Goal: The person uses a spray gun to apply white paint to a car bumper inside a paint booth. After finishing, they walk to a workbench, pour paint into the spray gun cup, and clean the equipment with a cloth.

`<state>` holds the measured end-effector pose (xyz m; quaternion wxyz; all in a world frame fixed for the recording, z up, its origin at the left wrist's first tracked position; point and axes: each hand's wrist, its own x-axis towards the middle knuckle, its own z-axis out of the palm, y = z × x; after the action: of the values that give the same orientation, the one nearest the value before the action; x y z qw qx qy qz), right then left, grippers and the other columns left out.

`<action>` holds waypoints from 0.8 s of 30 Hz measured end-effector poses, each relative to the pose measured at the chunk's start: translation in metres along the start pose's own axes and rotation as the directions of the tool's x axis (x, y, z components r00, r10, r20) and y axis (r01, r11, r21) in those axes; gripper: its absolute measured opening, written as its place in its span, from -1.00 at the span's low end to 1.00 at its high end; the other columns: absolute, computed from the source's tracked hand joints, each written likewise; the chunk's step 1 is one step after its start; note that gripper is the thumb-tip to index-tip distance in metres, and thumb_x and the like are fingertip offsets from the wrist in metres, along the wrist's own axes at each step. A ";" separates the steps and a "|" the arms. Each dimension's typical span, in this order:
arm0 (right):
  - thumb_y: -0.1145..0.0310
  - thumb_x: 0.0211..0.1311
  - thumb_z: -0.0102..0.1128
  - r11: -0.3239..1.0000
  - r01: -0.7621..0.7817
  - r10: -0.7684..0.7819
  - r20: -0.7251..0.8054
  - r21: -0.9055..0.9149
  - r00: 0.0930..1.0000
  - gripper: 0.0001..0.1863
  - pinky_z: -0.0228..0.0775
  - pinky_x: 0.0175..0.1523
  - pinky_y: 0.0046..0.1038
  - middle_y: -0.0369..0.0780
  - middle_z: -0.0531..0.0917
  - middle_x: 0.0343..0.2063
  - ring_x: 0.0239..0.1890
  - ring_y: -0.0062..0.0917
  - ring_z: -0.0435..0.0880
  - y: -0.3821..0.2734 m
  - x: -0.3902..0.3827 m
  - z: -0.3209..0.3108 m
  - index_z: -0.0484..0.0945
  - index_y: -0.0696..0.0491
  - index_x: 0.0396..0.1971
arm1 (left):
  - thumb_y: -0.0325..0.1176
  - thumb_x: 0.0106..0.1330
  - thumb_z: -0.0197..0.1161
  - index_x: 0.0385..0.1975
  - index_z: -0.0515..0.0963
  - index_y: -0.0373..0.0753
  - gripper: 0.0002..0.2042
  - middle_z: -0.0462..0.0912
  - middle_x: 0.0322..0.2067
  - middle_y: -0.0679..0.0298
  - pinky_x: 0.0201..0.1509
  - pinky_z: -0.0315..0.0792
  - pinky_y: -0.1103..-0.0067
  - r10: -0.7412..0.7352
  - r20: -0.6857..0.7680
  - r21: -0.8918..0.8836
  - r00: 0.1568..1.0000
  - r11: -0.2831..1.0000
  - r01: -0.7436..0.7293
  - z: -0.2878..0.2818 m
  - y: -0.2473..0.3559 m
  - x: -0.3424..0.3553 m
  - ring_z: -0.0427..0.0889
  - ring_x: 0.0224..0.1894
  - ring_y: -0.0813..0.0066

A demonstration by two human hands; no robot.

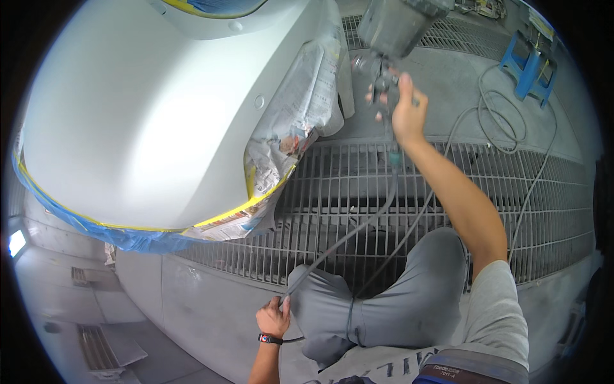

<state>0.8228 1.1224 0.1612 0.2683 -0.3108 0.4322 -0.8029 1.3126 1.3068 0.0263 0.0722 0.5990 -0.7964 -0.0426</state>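
Note:
A paint spray gun (pixel 382 80) with a large grey cup (pixel 400 25) on top is in my right hand (pixel 408 112), its fingers wrapped round the handle and the thumb up. The gun is slightly blurred. From its base a grey air hose (pixel 358 232) curves down to my left hand (pixel 274 318), which is closed round it beside my knee. Left of the gun stands a white car body panel (pixel 147 121). Newspaper (pixel 300 96) covers the wheel area, edged by yellow masking tape (pixel 249 203), and blue plastic film (pixel 137 238) hangs along the lower rim.
Metal floor grating (pixel 550 185) runs beneath my legs and across to the right. A hose lies in loops (pixel 505 131) on the grey floor near a blue plastic stool (pixel 529 67). Another grating strip (pixel 460 35) crosses the far side.

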 end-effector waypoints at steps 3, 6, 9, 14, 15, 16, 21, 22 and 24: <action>-0.09 0.60 -0.21 0.994 -0.030 0.000 0.275 0.105 0.961 -0.35 0.46 -0.51 -0.58 -0.13 0.76 -0.28 -0.39 -0.56 0.72 0.010 -0.040 -0.018 0.57 0.25 0.07 | -0.08 0.37 0.30 -0.46 0.58 -0.22 -0.68 0.65 -0.58 0.06 -0.45 0.50 0.20 -0.010 0.008 0.009 1.000 1.000 0.010 -0.002 -0.010 -0.004 0.65 -0.52 -0.04; -0.10 0.60 -0.25 0.990 0.011 -0.067 0.407 0.139 0.911 -0.31 0.45 -0.49 -0.58 -0.12 0.75 -0.28 -0.37 -0.56 0.71 0.016 -0.053 -0.022 0.57 0.30 0.04 | -0.07 0.37 0.30 -0.47 0.57 -0.22 -0.67 0.64 -0.59 0.05 -0.45 0.49 0.21 -0.041 0.062 0.019 0.997 0.999 0.040 0.001 -0.011 -0.010 0.65 -0.52 -0.05; -0.11 0.60 -0.25 0.985 -0.005 -0.045 0.285 0.174 0.957 -0.32 0.47 -0.44 -0.59 -0.11 0.74 -0.25 -0.30 -0.54 0.72 0.015 -0.064 -0.015 0.57 0.28 0.04 | -0.06 0.37 0.30 -0.49 0.58 -0.22 -0.66 0.64 -0.60 0.05 -0.45 0.49 0.21 -0.069 0.057 0.019 0.996 0.997 0.068 0.005 -0.011 -0.011 0.65 -0.52 -0.06; -0.06 0.56 -0.19 0.968 -0.117 -0.014 0.513 0.224 0.858 -0.36 0.45 -0.44 -0.61 -0.12 0.74 -0.28 -0.31 -0.54 0.73 0.011 -0.101 -0.015 0.60 0.28 0.01 | -0.05 0.38 0.29 -0.49 0.59 -0.22 -0.65 0.65 -0.60 0.05 -0.45 0.50 0.22 -0.064 0.039 0.029 0.997 0.998 0.063 0.007 -0.014 -0.006 0.65 -0.52 -0.07; -0.05 0.55 -0.17 0.965 -0.134 -0.017 0.568 0.224 0.823 -0.36 0.45 -0.44 -0.61 -0.13 0.74 -0.32 -0.33 -0.55 0.72 0.014 -0.106 -0.015 0.61 0.29 -0.01 | -0.04 0.38 0.29 -0.49 0.60 -0.22 -0.64 0.65 -0.60 0.05 -0.45 0.50 0.22 -0.051 0.027 0.013 0.998 0.999 0.050 0.007 -0.014 -0.004 0.65 -0.52 -0.07; -0.07 0.54 -0.16 0.973 -0.088 -0.062 0.605 0.215 0.794 -0.35 0.46 -0.44 -0.61 -0.13 0.75 -0.34 -0.36 -0.55 0.72 0.017 -0.106 -0.014 0.62 0.30 -0.02 | -0.04 0.38 0.28 -0.49 0.60 -0.22 -0.64 0.65 -0.60 0.05 -0.45 0.50 0.22 -0.055 0.032 0.015 0.998 0.998 0.054 0.007 -0.013 -0.003 0.65 -0.52 -0.07; -0.13 0.53 -0.14 0.932 -0.262 0.075 0.577 0.249 0.814 -0.31 0.45 -0.50 -0.61 -0.07 0.75 -0.33 -0.41 -0.53 0.74 0.038 -0.078 -0.005 0.60 0.32 -0.04 | -0.10 0.37 0.31 -0.50 0.58 -0.25 -0.66 0.63 -0.62 0.07 -0.46 0.49 0.26 -0.029 0.026 0.030 0.999 0.999 0.028 0.004 -0.005 0.000 0.63 -0.55 -0.06; -0.11 0.54 -0.14 0.922 -0.255 0.061 0.540 0.292 0.839 -0.32 0.45 -0.53 -0.61 -0.04 0.74 -0.31 -0.39 -0.49 0.75 0.040 -0.066 -0.007 0.56 0.31 0.01 | -0.10 0.38 0.31 -0.50 0.57 -0.25 -0.66 0.63 -0.62 0.07 -0.46 0.49 0.26 -0.033 0.017 0.020 0.999 0.999 0.032 0.004 -0.003 0.000 0.63 -0.55 -0.06; -0.14 0.54 -0.18 0.916 -0.228 0.057 0.456 0.330 0.888 -0.30 0.46 -0.54 -0.56 -0.02 0.74 -0.31 -0.37 -0.42 0.77 0.045 -0.036 -0.012 0.49 0.31 0.11 | -0.10 0.38 0.30 -0.51 0.56 -0.26 -0.65 0.62 -0.63 0.05 -0.46 0.49 0.25 -0.050 0.012 0.015 0.999 0.999 0.050 0.003 0.001 -0.001 0.63 -0.55 -0.08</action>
<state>0.8449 1.1323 0.1073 0.4721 -0.3926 0.2218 -0.7575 1.3117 1.3079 0.0238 0.0619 0.6188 -0.7820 -0.0424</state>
